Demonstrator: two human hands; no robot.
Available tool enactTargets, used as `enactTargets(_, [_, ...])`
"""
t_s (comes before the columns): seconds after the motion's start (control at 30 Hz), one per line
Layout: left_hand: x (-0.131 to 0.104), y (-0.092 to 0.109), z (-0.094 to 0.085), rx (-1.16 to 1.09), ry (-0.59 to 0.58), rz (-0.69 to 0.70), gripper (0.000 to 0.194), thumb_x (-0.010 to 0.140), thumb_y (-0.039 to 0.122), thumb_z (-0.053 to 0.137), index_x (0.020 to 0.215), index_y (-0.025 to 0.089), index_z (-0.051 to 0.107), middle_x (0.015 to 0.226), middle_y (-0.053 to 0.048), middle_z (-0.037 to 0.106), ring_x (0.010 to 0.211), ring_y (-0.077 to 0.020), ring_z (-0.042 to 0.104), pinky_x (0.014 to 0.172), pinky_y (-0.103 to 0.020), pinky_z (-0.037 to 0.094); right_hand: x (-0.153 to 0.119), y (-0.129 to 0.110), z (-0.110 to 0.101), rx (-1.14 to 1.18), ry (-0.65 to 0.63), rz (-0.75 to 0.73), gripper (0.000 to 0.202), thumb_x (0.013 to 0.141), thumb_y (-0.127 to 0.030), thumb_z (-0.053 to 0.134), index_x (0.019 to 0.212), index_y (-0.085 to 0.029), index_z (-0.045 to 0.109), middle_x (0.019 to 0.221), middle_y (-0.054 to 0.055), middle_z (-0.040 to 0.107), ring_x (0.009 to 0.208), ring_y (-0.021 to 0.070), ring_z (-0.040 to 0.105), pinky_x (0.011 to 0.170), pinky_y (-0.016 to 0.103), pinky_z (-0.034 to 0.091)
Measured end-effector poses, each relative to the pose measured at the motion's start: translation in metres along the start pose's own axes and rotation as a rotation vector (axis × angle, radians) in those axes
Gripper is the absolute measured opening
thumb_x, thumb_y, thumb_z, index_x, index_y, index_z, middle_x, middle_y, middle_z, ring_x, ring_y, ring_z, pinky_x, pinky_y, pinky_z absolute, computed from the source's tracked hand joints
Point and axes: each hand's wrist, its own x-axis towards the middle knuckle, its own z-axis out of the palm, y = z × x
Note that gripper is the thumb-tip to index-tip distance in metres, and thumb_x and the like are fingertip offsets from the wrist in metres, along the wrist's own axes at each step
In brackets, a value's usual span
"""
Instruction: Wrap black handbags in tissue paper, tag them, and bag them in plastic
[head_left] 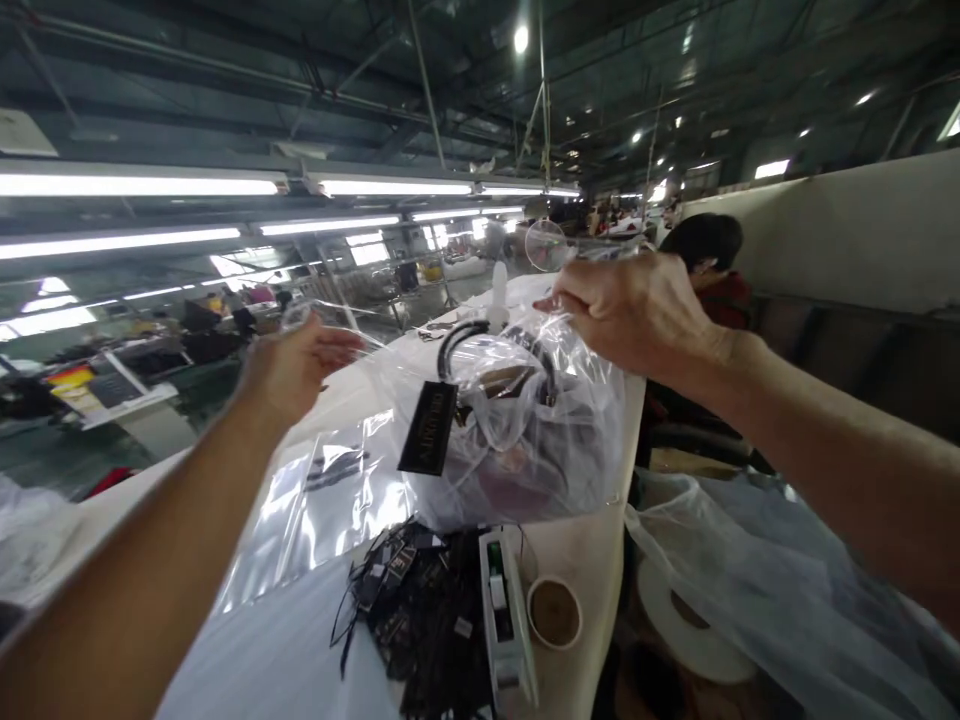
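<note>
Film of a clear plastic bag (600,430) is pinched between closed thumb and fingers of the right hand (634,310); the left hand (300,365), held out at the other side, appears to nip an edge of the same film, its fingers nearly together. Between and below the hands, on the work table (581,560), stands a handbag (517,490) wrapped in this film, its two dark curved handles (451,350) upright. A black hang tag (430,428) with lettering tilts at its front left; whether that tag lies under the film, I cannot tell.

To work the film well, I would keep both pinches level, draw it evenly so the mouth stays wide, and mind that handles and tag do not snag or crease it.

Left of the handbag lie flat, glossy plastic bags (315,490). Nearer the wearer are a heap of small black tags (435,610), a narrow white box (506,630) and a round brown-topped item (554,612). Translucent sheeting (750,570) hangs beyond the table's right edge; farther off, another person (701,250) sits.
</note>
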Motion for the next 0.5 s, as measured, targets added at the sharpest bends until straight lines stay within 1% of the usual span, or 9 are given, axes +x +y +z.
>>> enactTargets(0.07, [0.011,-0.039,0.046,-0.155,-0.063,-0.144,0.045,0.081,0.047,0.055,0.073,0.004,0.063,0.077,-0.008,0.069,0.069,-0.0116,0.062,0.075,-0.027,0.046,-0.025,0.008,0.033,0.017,-0.108,0.014,0.026,0.088,-0.024,0.044,0.081,-0.012,0.066,0.072,0.006,0.068,0.067,0.016,0.064,0.059,0.025,0.043])
enactTargets(0.1, [0.014,-0.06,0.068,-0.154,-0.093,-0.186,0.047,0.073,0.055,0.062,0.069,0.008,0.063,0.079,-0.01,0.07,0.072,-0.0143,0.062,0.074,-0.028,0.047,-0.038,0.009,0.05,0.035,-0.168,0.018,0.023,0.087,-0.022,0.045,0.08,-0.013,0.065,0.07,0.006,0.068,0.063,0.0159,0.063,0.056,0.024,0.041])
enactTargets(0.2, [0.014,-0.115,0.126,-0.132,-0.203,-0.267,0.055,0.058,0.064,0.068,0.072,0.011,0.067,0.091,-0.016,0.07,0.087,-0.026,0.063,0.074,-0.037,0.048,-0.08,0.008,0.094,0.132,-0.346,0.003,0.02,0.086,-0.019,0.046,0.077,-0.015,0.064,0.066,0.005,0.066,0.055,0.015,0.06,0.049,0.025,0.036])
enactTargets(0.27, [0.006,-0.137,0.151,-0.143,-0.271,-0.284,0.058,0.057,0.066,0.068,0.08,0.013,0.069,0.102,-0.016,0.068,0.099,-0.0296,0.061,0.076,-0.038,0.047,-0.107,0.006,0.111,0.181,-0.327,-0.016,0.021,0.086,-0.018,0.046,0.077,-0.016,0.064,0.066,0.004,0.066,0.056,0.0148,0.06,0.051,0.026,0.038])
enactTargets(0.33, [-0.006,-0.149,0.163,-0.168,-0.328,-0.279,0.057,0.059,0.064,0.067,0.092,0.017,0.069,0.111,-0.013,0.065,0.107,-0.0285,0.057,0.079,-0.036,0.047,-0.137,0.002,0.113,0.198,-0.137,-0.037,0.019,0.086,-0.018,0.048,0.09,-0.015,0.066,0.081,0.008,0.068,0.073,0.0193,0.064,0.067,0.031,0.045])
enactTargets(0.4, [-0.021,-0.156,0.163,-0.199,-0.337,-0.304,0.061,0.06,0.062,0.068,0.104,0.02,0.065,0.116,-0.011,0.063,0.111,-0.0276,0.055,0.081,-0.035,0.047,-0.174,-0.008,0.106,0.248,0.079,-0.091,0.026,0.084,-0.017,0.049,0.107,-0.016,0.062,0.099,0.011,0.068,0.097,0.0253,0.061,0.089,0.043,0.042])
enactTargets(0.43, [-0.029,-0.16,0.159,-0.213,-0.314,-0.331,0.067,0.058,0.061,0.069,0.111,0.02,0.061,0.117,-0.011,0.062,0.113,-0.0283,0.054,0.081,-0.036,0.048,-0.196,-0.018,0.102,0.312,0.137,-0.136,0.03,0.084,-0.017,0.049,0.112,-0.018,0.06,0.104,0.01,0.067,0.105,0.0258,0.058,0.095,0.046,0.038])
enactTargets(0.47, [-0.036,-0.163,0.154,-0.211,-0.269,-0.359,0.074,0.057,0.061,0.07,0.117,0.02,0.057,0.119,-0.011,0.061,0.114,-0.0294,0.054,0.082,-0.037,0.048,-0.218,-0.03,0.102,0.405,0.138,-0.181,0.03,0.084,-0.018,0.048,0.111,-0.021,0.059,0.103,0.008,0.067,0.105,0.0239,0.057,0.098,0.045,0.038])
enactTargets(0.5, [-0.042,-0.167,0.148,-0.188,-0.199,-0.373,0.082,0.055,0.062,0.07,0.122,0.02,0.052,0.121,-0.012,0.059,0.115,-0.0312,0.053,0.083,-0.04,0.049,-0.24,-0.045,0.105,0.529,0.089,-0.221,0.027,0.084,-0.02,0.047,0.108,-0.023,0.06,0.096,0.006,0.069,0.099,0.0208,0.059,0.095,0.039,0.041])
